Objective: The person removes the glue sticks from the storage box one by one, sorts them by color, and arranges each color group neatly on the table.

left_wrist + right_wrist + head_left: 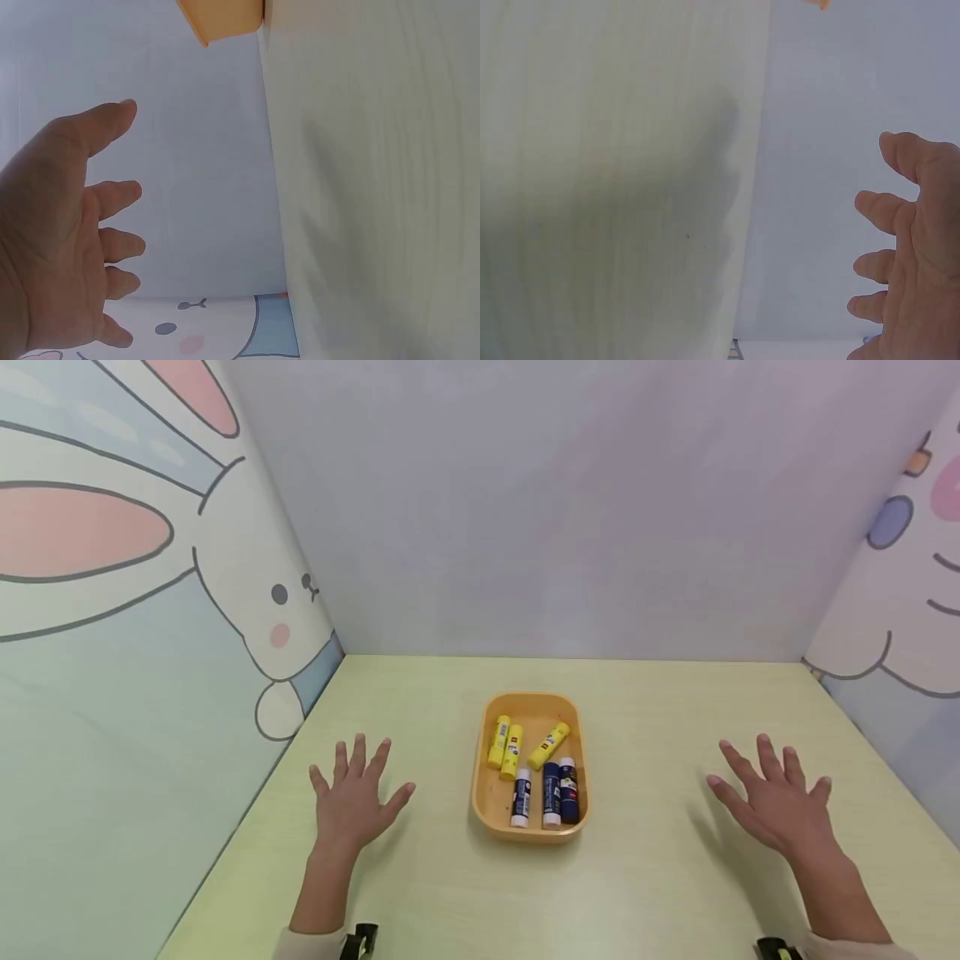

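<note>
Tray [493, 802] of glue sticks [551, 789] between left hand [351, 806], right hand [786, 814] | both splayed wide, holding nothing | rabbit-print wall [112, 718] leftward

Orange tray [525, 837]: flat on worktop [645, 877], nearer its left edge. Three yellow tubes [512, 752] lie toward tray's far edge; three white-ended dark-blue tubes [551, 789], near edge.

A booth-like nook — cartoon-printed side walls [97, 735] and a plain back wall [525, 527] stand round a pale surface [652, 735]. Home or classroom, I cannot tell.
</note>
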`<state>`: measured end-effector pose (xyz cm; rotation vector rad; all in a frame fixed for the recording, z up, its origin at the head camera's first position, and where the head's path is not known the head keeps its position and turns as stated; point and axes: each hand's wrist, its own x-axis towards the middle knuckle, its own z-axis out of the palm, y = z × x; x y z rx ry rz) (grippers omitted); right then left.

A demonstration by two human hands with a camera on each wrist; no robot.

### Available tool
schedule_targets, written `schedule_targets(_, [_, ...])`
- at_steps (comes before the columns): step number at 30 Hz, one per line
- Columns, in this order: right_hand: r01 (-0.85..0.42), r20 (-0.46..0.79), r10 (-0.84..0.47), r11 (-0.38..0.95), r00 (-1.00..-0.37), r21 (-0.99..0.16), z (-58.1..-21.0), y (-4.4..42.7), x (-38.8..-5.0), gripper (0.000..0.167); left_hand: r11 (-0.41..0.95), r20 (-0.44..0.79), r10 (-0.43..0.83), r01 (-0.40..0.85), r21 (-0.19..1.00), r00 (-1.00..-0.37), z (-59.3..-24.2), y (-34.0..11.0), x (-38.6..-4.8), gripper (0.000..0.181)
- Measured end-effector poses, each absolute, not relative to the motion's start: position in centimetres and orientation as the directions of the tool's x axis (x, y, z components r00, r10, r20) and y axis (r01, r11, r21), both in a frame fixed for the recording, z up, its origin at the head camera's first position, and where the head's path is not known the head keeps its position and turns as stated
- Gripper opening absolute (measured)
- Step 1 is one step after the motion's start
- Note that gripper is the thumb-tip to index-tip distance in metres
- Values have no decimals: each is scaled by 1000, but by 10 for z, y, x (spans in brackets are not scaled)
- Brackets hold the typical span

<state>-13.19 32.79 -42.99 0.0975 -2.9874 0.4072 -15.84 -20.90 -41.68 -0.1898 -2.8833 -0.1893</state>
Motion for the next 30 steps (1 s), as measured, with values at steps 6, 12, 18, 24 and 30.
schedule_targets(6, [-89,132,-53,956,-990,-280,-429,321,-128,67,983,268,118,151,107,-956,-413,-204,-152,78])
schedule_targets(12, [-98,143,-57,949,-988,-299,-425,315,-134,69,975,278,119,165,149,-953,-417,-199,-156,79])
schedule_targets(18, [-127,188,-66,933,-980,-337,-421,306,-142,70,956,321,105,185,228,-941,-415,-193,-162,75])
schedule_targets(24, [-164,189,-95,904,-977,-394,-417,297,-148,70,939,355,104,209,273,-929,-415,-186,-165,70])
schedule_targets(30, [-220,206,-143,878,-968,-425,-412,287,-156,67,908,454,120,282,309,-883,-414,-180,-168,60])
